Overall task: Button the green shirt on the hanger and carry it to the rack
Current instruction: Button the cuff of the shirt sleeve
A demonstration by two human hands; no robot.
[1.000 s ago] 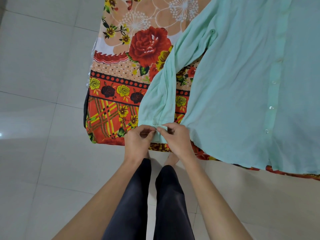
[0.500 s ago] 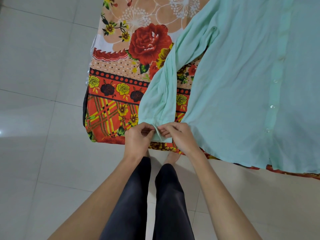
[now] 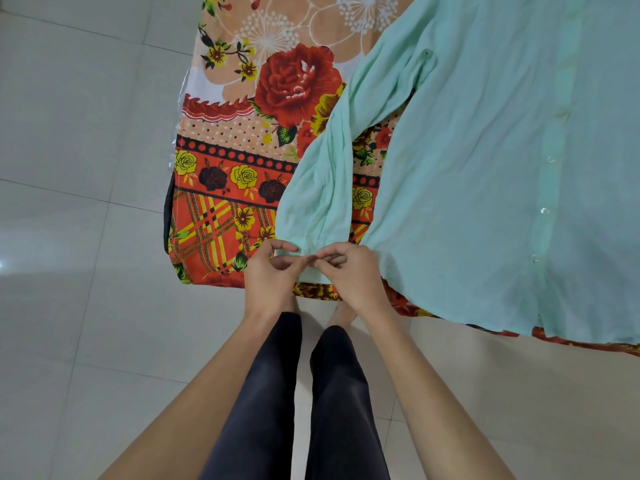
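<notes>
A pale green shirt (image 3: 485,174) lies spread flat on a table covered with a floral cloth (image 3: 242,140). Its front placket (image 3: 550,188) runs down the right side with clear buttons done up. One long sleeve (image 3: 322,188) trails down to the table's near edge. Both hands pinch the cuff (image 3: 308,268) at the sleeve's end. My left hand (image 3: 268,277) grips the cuff's left flap and my right hand (image 3: 349,271) grips the right flap, fingertips almost touching. No hanger is visible.
The table's near-left corner (image 3: 180,271) sits just left of my hands. Pale floor tiles (image 3: 79,237) surround the table. My legs in dark trousers (image 3: 298,393) and bare feet stand right against the table edge.
The hands have stayed on the cuff, shifting slightly; the fingertips have come closer together over the cuff's opening. The shirt body has not moved.
</notes>
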